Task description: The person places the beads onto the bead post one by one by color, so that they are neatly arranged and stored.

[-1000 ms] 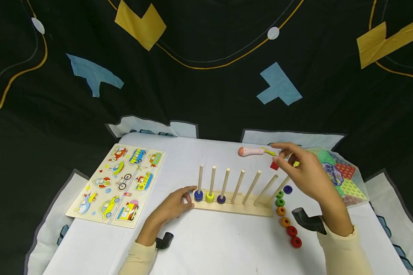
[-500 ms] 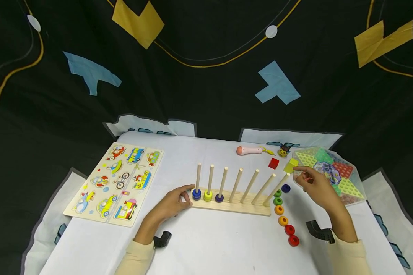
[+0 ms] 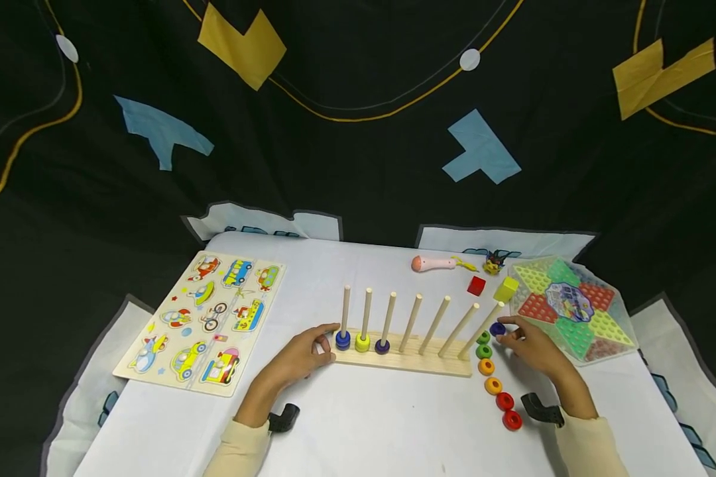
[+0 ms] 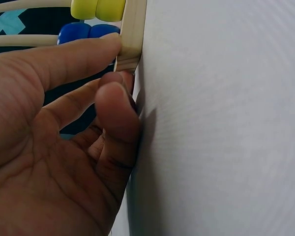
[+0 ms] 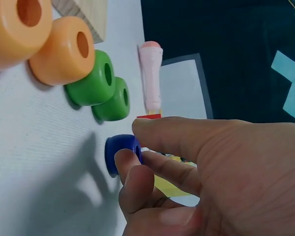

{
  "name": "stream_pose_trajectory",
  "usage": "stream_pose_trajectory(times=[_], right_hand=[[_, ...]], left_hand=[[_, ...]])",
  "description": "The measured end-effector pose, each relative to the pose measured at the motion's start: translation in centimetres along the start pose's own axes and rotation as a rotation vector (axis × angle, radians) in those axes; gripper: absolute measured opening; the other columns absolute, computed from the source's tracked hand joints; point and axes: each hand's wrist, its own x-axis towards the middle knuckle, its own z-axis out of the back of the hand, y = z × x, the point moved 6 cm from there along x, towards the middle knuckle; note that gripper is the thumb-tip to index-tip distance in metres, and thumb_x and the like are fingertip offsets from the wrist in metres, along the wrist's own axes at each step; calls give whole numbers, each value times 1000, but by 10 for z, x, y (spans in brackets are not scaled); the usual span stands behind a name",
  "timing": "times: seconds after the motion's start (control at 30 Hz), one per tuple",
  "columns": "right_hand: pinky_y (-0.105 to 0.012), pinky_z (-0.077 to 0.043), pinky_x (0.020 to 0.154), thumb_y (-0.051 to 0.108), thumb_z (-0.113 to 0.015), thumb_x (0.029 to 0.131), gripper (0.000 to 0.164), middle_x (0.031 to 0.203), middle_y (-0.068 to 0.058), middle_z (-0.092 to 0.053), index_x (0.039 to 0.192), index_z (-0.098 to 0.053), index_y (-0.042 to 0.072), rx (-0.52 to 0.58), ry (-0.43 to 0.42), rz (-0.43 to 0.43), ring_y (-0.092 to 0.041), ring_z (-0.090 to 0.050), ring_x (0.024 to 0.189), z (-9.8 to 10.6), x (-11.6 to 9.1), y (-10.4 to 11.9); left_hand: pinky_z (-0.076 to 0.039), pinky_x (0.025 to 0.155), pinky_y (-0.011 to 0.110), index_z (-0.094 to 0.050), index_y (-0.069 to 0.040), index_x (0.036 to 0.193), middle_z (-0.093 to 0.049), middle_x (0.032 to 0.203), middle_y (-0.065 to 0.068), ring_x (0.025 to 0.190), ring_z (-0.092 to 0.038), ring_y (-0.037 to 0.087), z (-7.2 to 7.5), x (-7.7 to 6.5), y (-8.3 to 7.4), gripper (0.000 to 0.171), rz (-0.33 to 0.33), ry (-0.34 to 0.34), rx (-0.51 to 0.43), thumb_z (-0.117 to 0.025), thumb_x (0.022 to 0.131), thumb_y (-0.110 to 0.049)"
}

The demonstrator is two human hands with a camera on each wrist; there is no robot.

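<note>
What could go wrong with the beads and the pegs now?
The right hand is at the dark bead, close to the green beads, so it might knock them. The left hand touches just one end of the peg board, so a bump could perhaps turn it.

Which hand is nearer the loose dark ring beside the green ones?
Right. The right hand has its fingertips at the loose dark ring; the left hand is well away, at the left end of the wooden rack.
</note>
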Motion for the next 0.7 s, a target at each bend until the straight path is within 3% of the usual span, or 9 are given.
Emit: stream_pose_trajectory(times=[0.47, 0.7], right_hand=[[-31, -47, 61, 20, -63, 92, 41, 87, -10, -57, 125, -50, -1, -50, -1, -44, -20, -54, 72, -10, 11, -12], [-31, -46, 61, 28, -63, 93, 45, 94, -15, -60, 125, -50, -1, -93, -34, -37, -21, -56, 74, 1, 7, -4]], left_hand=[[-39, 40, 24, -49, -14, 138, -55, 92, 6, 58, -43, 13, -1, 0, 0, 56, -5, -3, -8, -68, 86, -5], [-39, 40, 24, -50, -15, 138, -54, 92, 6, 57, -44, 13, 0, 1, 2, 57, -3, -10, 1, -69, 86, -6]])
